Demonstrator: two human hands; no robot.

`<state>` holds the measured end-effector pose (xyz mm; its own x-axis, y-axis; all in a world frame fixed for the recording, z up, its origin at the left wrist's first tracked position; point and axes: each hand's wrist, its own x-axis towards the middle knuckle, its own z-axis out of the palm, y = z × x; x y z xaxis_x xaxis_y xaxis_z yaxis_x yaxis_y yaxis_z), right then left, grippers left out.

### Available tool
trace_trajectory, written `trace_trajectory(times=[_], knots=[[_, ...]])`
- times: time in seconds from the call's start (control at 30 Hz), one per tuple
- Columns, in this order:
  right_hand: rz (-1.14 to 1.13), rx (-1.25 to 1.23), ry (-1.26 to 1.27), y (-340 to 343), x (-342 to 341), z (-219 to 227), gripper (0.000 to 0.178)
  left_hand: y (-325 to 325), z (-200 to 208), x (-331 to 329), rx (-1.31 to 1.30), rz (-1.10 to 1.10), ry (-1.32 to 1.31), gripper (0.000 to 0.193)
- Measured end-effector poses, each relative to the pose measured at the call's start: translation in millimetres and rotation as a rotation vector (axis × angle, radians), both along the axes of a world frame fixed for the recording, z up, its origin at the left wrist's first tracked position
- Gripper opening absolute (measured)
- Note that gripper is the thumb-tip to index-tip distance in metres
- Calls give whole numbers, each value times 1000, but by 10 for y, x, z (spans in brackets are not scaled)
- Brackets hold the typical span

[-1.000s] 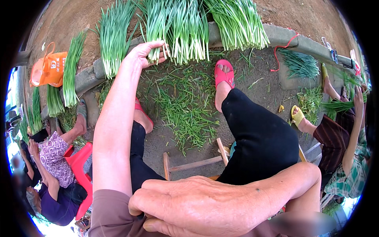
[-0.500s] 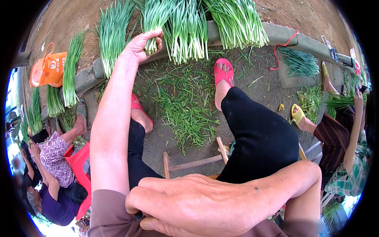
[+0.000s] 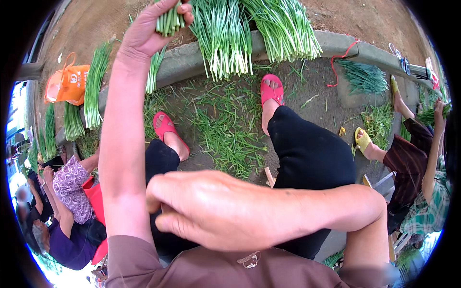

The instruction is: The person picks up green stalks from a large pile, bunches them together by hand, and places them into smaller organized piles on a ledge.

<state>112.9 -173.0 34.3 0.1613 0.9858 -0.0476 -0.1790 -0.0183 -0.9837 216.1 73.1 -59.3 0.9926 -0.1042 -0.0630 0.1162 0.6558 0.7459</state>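
At the top of the view my left hand [image 3: 149,29], arm stretched far out, is wrapped round a bunch of garlic chives [image 3: 169,24], its pale cut ends facing me. More bunches of garlic chives lie on the kerb: one [image 3: 223,43] just right of that hand, another [image 3: 288,31] farther right, and a thinner one [image 3: 153,72] partly behind my left forearm. My right hand [image 3: 201,206] hovers before my chest with its fingers curled in. The back of the hand faces up, so whatever those fingers may hold is hidden.
Loose chive trimmings [image 3: 225,129] litter the ground between my pink sandals. Left on the kerb are an orange bag [image 3: 69,84] and another chive bunch [image 3: 96,86]. Right lie a red cord [image 3: 333,67] and dark green chives [image 3: 362,77]. Other people sit at both sides, near a red stool [image 3: 96,197].
My left hand has moved up and left, lifting its chive bunch away from the neighbouring ones. My right hand has risen slightly, away from my chest, and my torso has shifted.
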Motion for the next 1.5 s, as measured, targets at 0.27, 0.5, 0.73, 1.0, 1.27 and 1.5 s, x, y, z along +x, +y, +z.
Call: trace_trajectory(times=[0.27,0.5,0.73,1.0,1.27,1.5], knots=[[-472,-97,160,137,394,-96,40,-218,917,-643,51,-27,-75,35],[-407,163,407,198,668,-155,58,-1061,1087,-1590,193,202,199,28],[-357,198,492,304,696,-98,47,-1163,807,-1602,364,127,235,36],[-254,25,304,366,662,28,50,-1126,791,-1574,267,-27,216,35],[-575,-83,174,465,636,-233,48,-852,693,-1496,55,419,206,28],[-440,-6,-2,457,597,-244,30,-793,630,-1436,105,592,185,24]])
